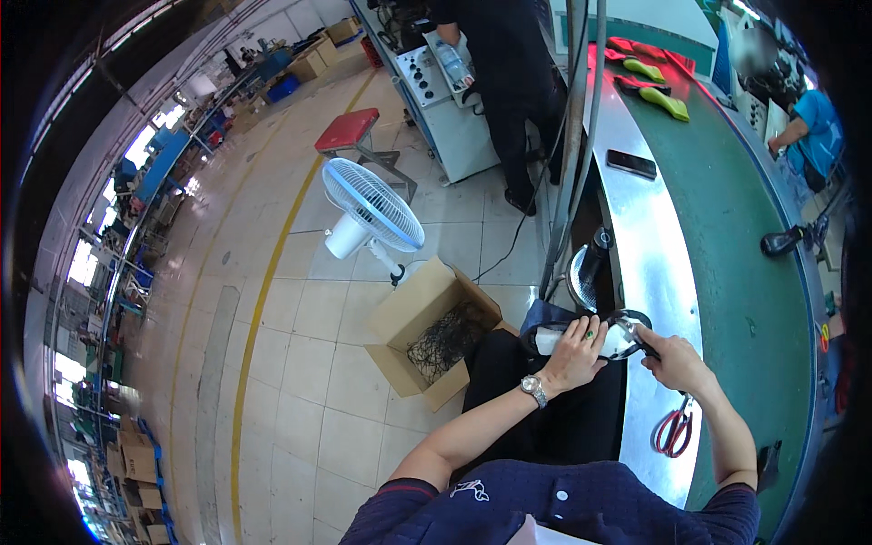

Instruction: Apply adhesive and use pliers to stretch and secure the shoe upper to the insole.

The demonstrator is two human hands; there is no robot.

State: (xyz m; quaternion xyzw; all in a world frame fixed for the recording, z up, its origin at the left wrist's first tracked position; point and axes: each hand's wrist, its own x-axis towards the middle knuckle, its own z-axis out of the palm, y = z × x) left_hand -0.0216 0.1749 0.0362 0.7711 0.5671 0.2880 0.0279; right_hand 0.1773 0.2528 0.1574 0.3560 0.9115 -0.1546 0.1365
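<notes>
A shoe (548, 340), black with white parts, lies sideways across my lap and the metal edge of the bench. Over its middle rests my left hand (578, 352), fingers curled round it, a watch on the wrist. My right hand (678, 361) is closed at the shoe's right end, its index finger near the rim. Something dark shows under those fingers; I cannot make out whether it is a tool or part of the shoe. Red-handled scissors (673, 433) lie on the metal edge below my right hand.
An open cardboard box (409, 313) holding dark tangled strands stands left of my lap, with a fan (371, 207) behind it. A phone (631, 163) and yellow-green shoe lasts (665, 103) lie farther up the green-topped bench (745, 300). A person in dark clothes (509, 82) stands ahead.
</notes>
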